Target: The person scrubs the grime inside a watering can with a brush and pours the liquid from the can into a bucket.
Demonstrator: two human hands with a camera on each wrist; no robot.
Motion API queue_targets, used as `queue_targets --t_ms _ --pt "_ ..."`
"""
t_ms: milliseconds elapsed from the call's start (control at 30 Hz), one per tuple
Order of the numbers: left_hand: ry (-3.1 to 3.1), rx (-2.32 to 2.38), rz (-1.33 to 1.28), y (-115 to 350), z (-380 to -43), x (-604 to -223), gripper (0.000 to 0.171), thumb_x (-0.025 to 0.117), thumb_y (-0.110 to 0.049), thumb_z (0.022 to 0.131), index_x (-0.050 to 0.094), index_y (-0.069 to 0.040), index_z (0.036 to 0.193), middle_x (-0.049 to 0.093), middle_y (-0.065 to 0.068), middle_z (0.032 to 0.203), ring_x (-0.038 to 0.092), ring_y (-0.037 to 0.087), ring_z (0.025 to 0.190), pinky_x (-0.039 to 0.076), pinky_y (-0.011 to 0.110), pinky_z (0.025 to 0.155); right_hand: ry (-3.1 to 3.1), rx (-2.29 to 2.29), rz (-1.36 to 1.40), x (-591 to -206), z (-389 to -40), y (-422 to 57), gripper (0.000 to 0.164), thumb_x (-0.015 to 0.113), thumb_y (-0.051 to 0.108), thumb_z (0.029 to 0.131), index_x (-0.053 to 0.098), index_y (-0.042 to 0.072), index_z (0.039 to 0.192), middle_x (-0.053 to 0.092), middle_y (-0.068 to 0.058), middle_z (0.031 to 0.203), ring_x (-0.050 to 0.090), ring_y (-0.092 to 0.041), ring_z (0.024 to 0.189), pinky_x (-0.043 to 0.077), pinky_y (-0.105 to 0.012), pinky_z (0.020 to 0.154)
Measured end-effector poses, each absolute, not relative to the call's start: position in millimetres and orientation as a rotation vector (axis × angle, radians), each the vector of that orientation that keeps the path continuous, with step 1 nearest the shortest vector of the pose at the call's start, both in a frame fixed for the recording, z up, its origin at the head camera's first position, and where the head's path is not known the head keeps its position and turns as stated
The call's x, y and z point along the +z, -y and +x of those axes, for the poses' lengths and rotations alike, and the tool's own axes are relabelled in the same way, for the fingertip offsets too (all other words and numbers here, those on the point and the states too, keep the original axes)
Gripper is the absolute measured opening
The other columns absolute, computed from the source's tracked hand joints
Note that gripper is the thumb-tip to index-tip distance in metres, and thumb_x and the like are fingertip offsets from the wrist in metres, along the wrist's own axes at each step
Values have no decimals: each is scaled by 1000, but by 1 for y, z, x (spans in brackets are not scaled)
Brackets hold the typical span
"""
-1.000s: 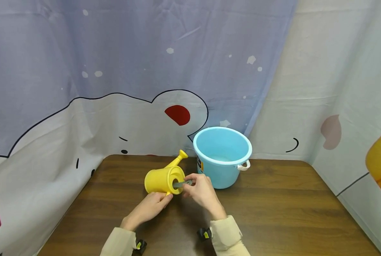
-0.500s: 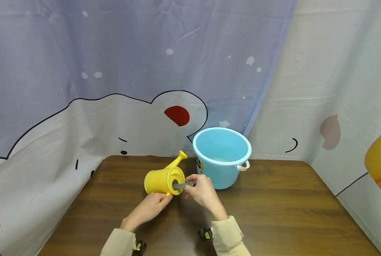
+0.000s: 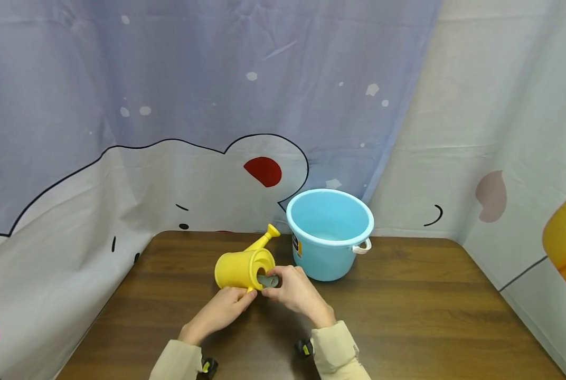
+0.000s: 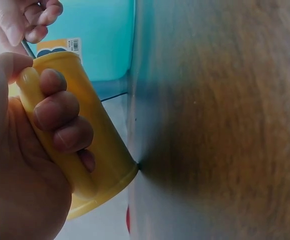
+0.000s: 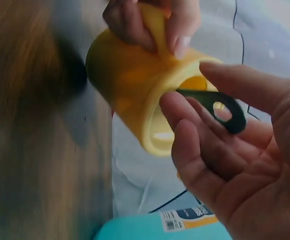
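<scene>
A yellow watering can (image 3: pixel 237 268) is tipped on its side, its opening facing right and its spout pointing up and right. My left hand (image 3: pixel 223 309) grips the can's handle; in the left wrist view the fingers (image 4: pixel 57 110) curl round that handle (image 4: pixel 45 117). Into the can's round opening reaches a flat grey-green handle (image 3: pixel 269 281) with a hole in its end, seen closer in the right wrist view. My right hand (image 3: pixel 294 293) holds this handle between thumb and fingers right at the rim. Whatever part lies inside the can is hidden.
Behind my right hand a light-blue bucket (image 3: pixel 328 264) with a white handle (image 3: pixel 361 247) stands on the wooden table (image 3: pixel 430 311). A printed curtain (image 3: pixel 207 179) hangs along the table's back and sides.
My right hand has shifted slightly left and down toward the can's opening. The grey-green handle now slants downward and shows less length outside. Left hand and bucket stay about where they were.
</scene>
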State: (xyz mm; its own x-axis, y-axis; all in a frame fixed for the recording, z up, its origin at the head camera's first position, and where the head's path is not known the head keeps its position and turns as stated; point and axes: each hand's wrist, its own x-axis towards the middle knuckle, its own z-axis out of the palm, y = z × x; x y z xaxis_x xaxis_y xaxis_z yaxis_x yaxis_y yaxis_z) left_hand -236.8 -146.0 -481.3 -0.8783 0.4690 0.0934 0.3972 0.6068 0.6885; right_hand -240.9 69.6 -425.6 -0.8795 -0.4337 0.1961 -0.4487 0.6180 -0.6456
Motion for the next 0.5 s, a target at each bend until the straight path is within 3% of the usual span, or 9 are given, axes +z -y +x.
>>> queue_targets --t_ms 133,500 --pt "-2734 1132 740 146 -237 -482 43 44 -38 105 53 -18 68 41 -11 57 35 5 49 34 24 50 2774 1046 854 -425 -242 -73 20 76 21 85 71 8 100 64 10 80 56 -2 65 48 -21 60" --pt "-2714 1131 752 145 -238 -484 47 41 -45 104 52 -17 68 39 -11 57 33 5 48 33 23 50 2676 968 871 -409 -233 -85 14 72 22 88 75 10 95 69 7 79 56 0 62 47 -20 58"
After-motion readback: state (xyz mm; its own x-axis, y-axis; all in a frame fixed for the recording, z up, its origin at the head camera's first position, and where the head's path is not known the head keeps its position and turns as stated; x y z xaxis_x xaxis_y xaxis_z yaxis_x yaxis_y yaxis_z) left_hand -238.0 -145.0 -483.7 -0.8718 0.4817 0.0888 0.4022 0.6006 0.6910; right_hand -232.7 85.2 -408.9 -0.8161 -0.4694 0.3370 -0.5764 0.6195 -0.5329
